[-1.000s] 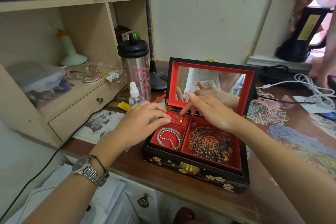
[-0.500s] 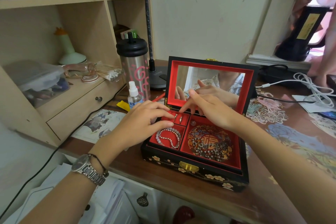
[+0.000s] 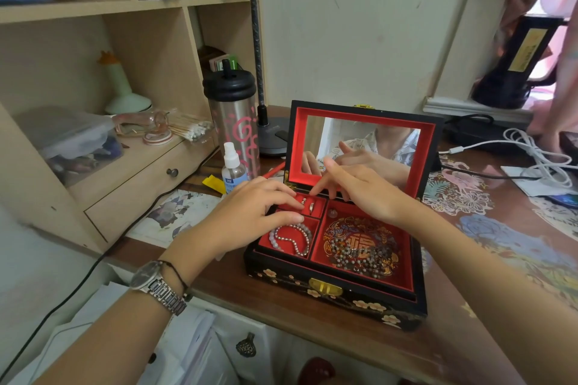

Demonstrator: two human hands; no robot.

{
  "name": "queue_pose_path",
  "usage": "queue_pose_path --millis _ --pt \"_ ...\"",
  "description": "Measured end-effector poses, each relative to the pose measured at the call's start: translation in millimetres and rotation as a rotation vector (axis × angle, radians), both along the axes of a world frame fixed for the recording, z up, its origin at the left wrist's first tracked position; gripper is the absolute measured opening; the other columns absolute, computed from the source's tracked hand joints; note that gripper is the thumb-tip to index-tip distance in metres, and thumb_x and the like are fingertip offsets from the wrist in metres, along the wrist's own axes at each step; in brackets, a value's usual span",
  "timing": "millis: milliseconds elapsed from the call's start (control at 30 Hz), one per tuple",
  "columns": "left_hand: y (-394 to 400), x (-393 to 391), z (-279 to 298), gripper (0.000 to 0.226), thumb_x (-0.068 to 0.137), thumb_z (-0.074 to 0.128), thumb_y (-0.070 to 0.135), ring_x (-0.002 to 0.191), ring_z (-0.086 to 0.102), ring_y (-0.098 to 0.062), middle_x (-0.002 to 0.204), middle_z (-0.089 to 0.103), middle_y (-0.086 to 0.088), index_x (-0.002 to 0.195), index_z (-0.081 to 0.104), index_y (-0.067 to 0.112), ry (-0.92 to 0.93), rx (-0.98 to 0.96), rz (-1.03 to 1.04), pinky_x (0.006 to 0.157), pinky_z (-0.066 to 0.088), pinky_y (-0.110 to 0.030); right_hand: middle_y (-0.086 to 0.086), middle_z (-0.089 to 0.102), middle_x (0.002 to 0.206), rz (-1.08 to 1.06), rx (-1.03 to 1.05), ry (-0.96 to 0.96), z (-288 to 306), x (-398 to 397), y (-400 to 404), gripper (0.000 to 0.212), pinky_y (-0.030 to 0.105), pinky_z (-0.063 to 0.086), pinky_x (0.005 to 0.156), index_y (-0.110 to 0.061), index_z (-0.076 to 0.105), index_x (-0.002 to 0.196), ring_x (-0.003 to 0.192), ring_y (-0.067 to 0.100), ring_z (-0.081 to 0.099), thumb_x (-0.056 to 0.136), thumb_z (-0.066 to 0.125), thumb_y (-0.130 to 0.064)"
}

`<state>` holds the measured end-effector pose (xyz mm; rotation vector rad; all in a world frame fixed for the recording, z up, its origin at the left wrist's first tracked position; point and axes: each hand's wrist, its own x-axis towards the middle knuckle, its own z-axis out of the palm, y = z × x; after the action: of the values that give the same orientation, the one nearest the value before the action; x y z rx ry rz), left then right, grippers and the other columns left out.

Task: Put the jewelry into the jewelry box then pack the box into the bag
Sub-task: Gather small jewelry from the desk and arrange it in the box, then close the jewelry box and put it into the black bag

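Soft daylight fills the room, strongest from the upper right, where the window [image 3: 545, 84] area washes out to pink-white. The wall [image 3: 359, 25] is evenly lit and the shadows are weak: a faint one lies under the left hand [image 3: 250, 216] on the worktop [image 3: 281, 300]. The glossy worktop carries a pale sheen on its right side, and the mirror [image 3: 359, 150] in the box lid gleams brightly. The centre is sharp. Toward the edges the shelves [image 3: 93, 9] bow and lean from the wide lens, and the top-left corner, lower left and far right are smeared and soft.
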<state>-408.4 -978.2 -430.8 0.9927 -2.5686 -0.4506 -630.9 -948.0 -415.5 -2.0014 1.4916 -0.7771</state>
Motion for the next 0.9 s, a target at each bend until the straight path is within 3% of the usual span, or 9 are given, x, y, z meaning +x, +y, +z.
queue_pose_path --millis 167,267,500,600,733,900 --pt "-1 2 14 0.03 0.084 0.06 0.044 0.107 0.052 -0.001 0.114 0.061 0.016 0.112 0.063 0.033 -0.015 0.043 0.003 0.092 0.048 -0.035 -0.012 0.067 0.09 0.006 -0.023 0.105 4 -4 9 0.026 0.019 0.05 0.073 -0.025 0.072 0.097 0.082 -0.001 0.062 0.09 0.055 -0.044" --pt "-4 -1 29 0.029 0.085 0.061 0.041 0.102 0.054 -0.001 0.111 0.06 0.016 0.113 0.062 0.033 -0.062 -0.035 0.0 0.088 0.05 -0.034 -0.013 0.063 0.088 0.001 -0.098 0.236 14 -10 16 0.019 0.016 0.045 0.065 -0.025 0.07 0.1 0.075 -0.001 0.057 0.086 0.064 -0.036" --pt "-15 -27 83 0.031 0.084 0.062 0.039 0.105 0.05 0.0 0.114 0.061 0.015 0.115 0.061 0.034 -0.053 -0.325 -0.049 0.094 0.043 -0.029 -0.008 0.059 0.089 -0.13 -0.33 0.442 63 -32 40 0.019 0.034 0.05 0.075 -0.026 0.069 0.101 0.077 0.01 0.055 0.082 0.069 -0.03" --pt "-22 -48 104 0.033 0.085 0.062 0.037 0.109 0.052 -0.006 0.118 0.061 0.011 0.118 0.059 0.032 -0.021 -0.4 -0.073 0.097 0.042 -0.033 -0.006 0.058 0.091 -0.21 -0.436 0.47 86 -44 47 0.021 0.036 0.05 0.075 -0.026 0.068 0.104 0.083 0.013 0.057 0.083 0.069 -0.028" --pt "-35 -77 116 0.04 0.085 0.062 0.034 0.117 0.049 -0.011 0.126 0.056 0.009 0.124 0.054 0.029 -0.033 -0.421 -0.088 0.099 0.041 -0.04 0.0 0.061 0.105 -0.311 -0.506 0.524 102 -59 47 0.03 0.035 0.047 0.085 -0.021 0.065 0.112 0.1 0.018 0.055 0.083 0.069 -0.025" --pt "-45 -103 112 0.058 0.085 0.062 0.038 0.128 0.041 -0.014 0.141 0.045 0.006 0.137 0.039 0.03 -0.108 -0.31 -0.083 0.105 0.037 -0.041 0.0 0.059 0.125 -0.351 -0.409 0.616 98 -70 40 0.047 0.036 0.044 0.096 -0.022 0.054 0.129 0.114 0.02 0.054 0.085 0.065 -0.034"
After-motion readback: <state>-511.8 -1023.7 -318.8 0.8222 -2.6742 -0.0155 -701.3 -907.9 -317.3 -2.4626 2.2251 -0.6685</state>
